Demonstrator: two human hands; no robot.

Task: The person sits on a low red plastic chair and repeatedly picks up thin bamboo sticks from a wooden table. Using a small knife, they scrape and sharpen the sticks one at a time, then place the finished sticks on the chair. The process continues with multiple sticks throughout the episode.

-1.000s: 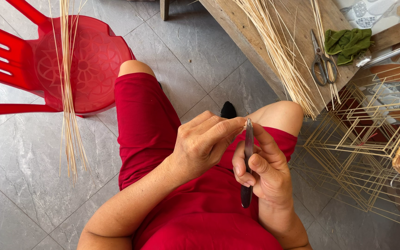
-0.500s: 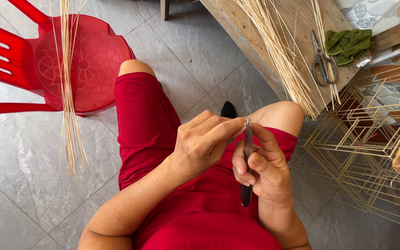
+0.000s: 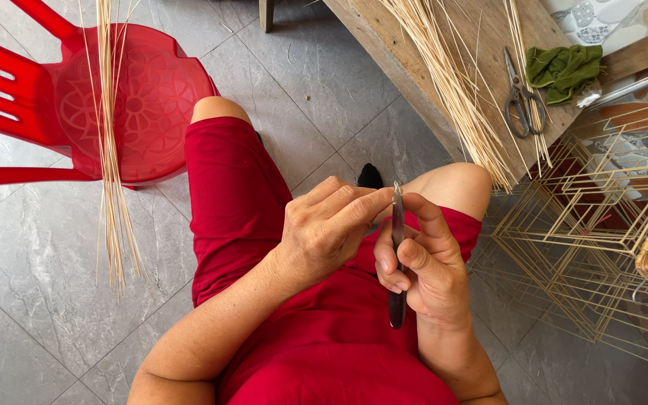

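Right hand [image 3: 425,274]: I see it wrapped around a knife [image 3: 397,255], over the lap.
Knife axis: upright, tip pointing away from me.
Left hand [image 3: 324,229]: fingers pinched at the blade's upper end; what they pinch, I cannot tell.
Nearer: both touching.

A wooden surface [image 3: 489,45] slants across the upper right of the frame, carrying a bundle of pale reed strips [image 3: 451,82] that overhangs its edge, a pair of scissors [image 3: 519,97] and a crumpled green cloth [image 3: 564,69]. The grey tiled floor [image 3: 39,285] fills the left and centre, bearing a red plastic chair [image 3: 114,97] at upper left and wire frames [image 3: 586,225] at right.
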